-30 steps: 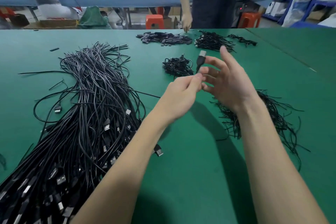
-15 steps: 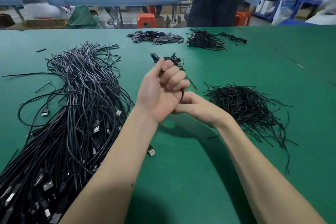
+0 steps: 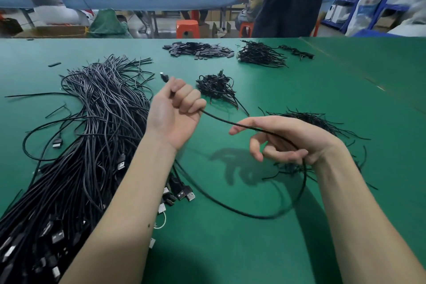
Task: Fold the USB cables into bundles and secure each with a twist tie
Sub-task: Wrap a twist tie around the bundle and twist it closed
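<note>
My left hand (image 3: 176,110) is a fist gripping one end of a black USB cable (image 3: 221,120); a small plug tip pokes out above the fist. The cable runs right across to my right hand (image 3: 283,140), whose curled fingers hold it loosely, then loops down over the green table (image 3: 230,249) and back toward the left. A big heap of loose black USB cables (image 3: 92,134) lies to the left. A pile of black twist ties (image 3: 311,120) lies behind my right hand. A small heap of tied bundles (image 3: 216,87) sits beyond my left hand.
Far across the table lie a pile of small flat black parts (image 3: 198,49) and another pile of short black cables (image 3: 260,54). A person in dark clothes (image 3: 290,0) stands at the far edge. Other people sit at a blue table behind.
My hands, pressed together half a second ago, have drawn apart. The cable is now stretched between them and my right hand has slid to the right along it.
</note>
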Available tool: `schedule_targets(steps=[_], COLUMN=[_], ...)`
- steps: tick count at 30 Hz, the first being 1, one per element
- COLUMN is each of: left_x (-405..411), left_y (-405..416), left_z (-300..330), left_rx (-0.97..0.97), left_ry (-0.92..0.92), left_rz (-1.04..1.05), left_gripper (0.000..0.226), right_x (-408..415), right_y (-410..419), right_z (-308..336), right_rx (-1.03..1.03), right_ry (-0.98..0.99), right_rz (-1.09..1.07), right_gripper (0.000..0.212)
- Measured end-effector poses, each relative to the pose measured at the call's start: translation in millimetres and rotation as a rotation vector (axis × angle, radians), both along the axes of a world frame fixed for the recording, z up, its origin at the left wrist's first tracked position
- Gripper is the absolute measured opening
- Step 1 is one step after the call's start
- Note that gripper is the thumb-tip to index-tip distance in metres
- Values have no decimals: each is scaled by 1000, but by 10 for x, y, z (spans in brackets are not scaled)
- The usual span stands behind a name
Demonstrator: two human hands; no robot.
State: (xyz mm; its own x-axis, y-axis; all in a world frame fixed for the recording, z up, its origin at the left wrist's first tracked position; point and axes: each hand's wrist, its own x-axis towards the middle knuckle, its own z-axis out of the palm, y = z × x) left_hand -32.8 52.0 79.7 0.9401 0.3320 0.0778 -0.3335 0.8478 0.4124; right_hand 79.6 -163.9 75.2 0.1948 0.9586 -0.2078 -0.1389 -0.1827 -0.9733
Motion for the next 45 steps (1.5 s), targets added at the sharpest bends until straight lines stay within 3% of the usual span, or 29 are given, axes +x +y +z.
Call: schedule_targets(steps=[5, 8, 11, 15, 18, 21, 24, 29, 32, 35, 38, 41, 43, 45], left_x=[-69, -66, -65, -48, 14, 86, 119, 50, 37, 8, -54, -81, -58, -21], left_y=[144, 82, -16, -202, -364, -480, -462, -186, -134, -112, -86, -93, -133, -204], left_z=[-26, -19, -4, -24, -95, -170, -192, -134, -108, -69, -49, -50, -67, -76], left_rx=[28, 147, 386, 726, 935, 961, 777, 542, 450, 409, 519, 788, 959, 1107], left_ry=[41, 70, 55, 114, 268, 339, 253, 184, 138, 94, 90, 148, 215, 306], left_rz=[106, 83, -44, -270, -322, -269, -119, -44, -50, -97, -175, -276, -356, -392], left_gripper=[45, 47, 42, 55, 54, 51, 57, 52, 52, 51, 56, 57, 57, 53], right_x=[120, 125, 94, 64, 10, -156, -294, -211, -164, -141, -93, -24, -20, -71], right_y=[-145, -53, 176, 362, 367, 385, 424, 291, 209, 166, 205, 274, 313, 369], right_z=[-98, -182, -300, -251, -11, 202, 252, 98, -47, -182, -203, -104, 14, 120], right_rx=[-25, -221, -394, -117, 148, 286, 331, 143, -23, -218, -264, -123, -38, -38], right_ry=[-9, -158, -322, -220, -77, -212, -242, -194, -25, 41, -67, -3, 12, -127], right_rz=[-10, 22, -263, -761, -847, -727, -510, -160, 137, 199, -32, -409, -533, -592], right_gripper=[22, 19, 18, 10, 10, 12, 15, 12, 10, 15, 26, 24, 19, 20])
